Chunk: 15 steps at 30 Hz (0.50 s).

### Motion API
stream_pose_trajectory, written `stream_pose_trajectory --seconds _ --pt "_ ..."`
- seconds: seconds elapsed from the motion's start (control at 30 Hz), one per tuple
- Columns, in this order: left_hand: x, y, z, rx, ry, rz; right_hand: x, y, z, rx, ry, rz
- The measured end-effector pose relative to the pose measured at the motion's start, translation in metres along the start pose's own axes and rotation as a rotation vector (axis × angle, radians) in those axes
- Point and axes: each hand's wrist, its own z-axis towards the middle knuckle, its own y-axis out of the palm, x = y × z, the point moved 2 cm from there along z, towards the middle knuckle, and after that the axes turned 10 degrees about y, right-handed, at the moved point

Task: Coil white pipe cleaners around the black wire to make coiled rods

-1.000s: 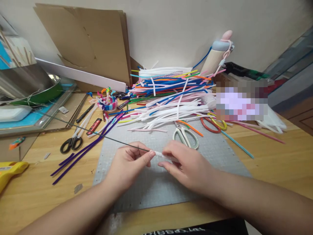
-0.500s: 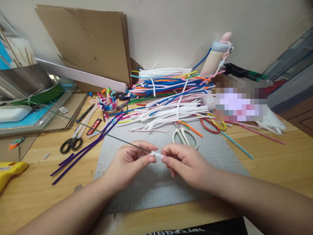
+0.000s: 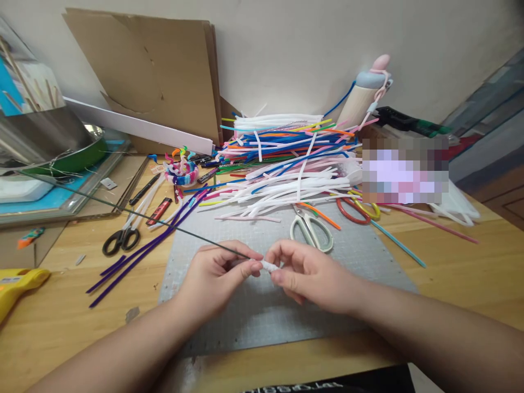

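In the head view a long thin dark-green wire [image 3: 180, 228] slants from the far left down to my hands. Its near end carries a small white fuzzy pipe cleaner [image 3: 268, 266], wound round it. My left hand [image 3: 215, 278] is closed, pinching the wire and the left end of the white winding between thumb and forefinger. At the winding's right end, my right hand [image 3: 317, 278] is closed too, thumb and fingers gripping the white pipe cleaner. Both hands are just above a grey cutting mat [image 3: 229, 330]. How the wire's tip ends is hidden by my right fingers.
White-handled scissors [image 3: 311, 232] lie beyond my right hand, before a heap of coloured pipe cleaners [image 3: 282, 185]. Black-handled scissors [image 3: 121, 240] and purple pipe cleaners [image 3: 139, 262] lie to the left. Cardboard [image 3: 155, 71] leans on the wall; a bottle [image 3: 358, 101] stands at the back.
The wire's far end has swung left and slightly upward. My right fingers have shifted slightly on the white winding, while my left hand keeps its pinch.
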Motion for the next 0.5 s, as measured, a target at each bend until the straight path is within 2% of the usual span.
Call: stream_pose_trajectory --seconds 0.1,0.17,0.23,0.33,0.5 --pt "-0.002 0.002 -0.002 0.036 -0.039 0.054 -0.002 -0.001 -0.007 0.335 -0.291 -0.433" --pt "-0.003 0.003 -0.003 0.032 -0.087 0.008 -0.003 0.000 -0.011 0.426 -0.415 -0.617" --pt "-0.003 0.004 -0.002 0.023 -0.102 -0.061 -0.003 -0.001 -0.014 0.473 -0.464 -0.679" --pt "0.001 0.004 0.000 -0.015 -0.075 -0.136 -0.006 -0.003 -0.015 0.509 -0.442 -0.681" --pt "0.005 0.002 0.000 -0.050 -0.066 -0.145 -0.012 -0.005 -0.014 0.423 -0.322 -0.661"
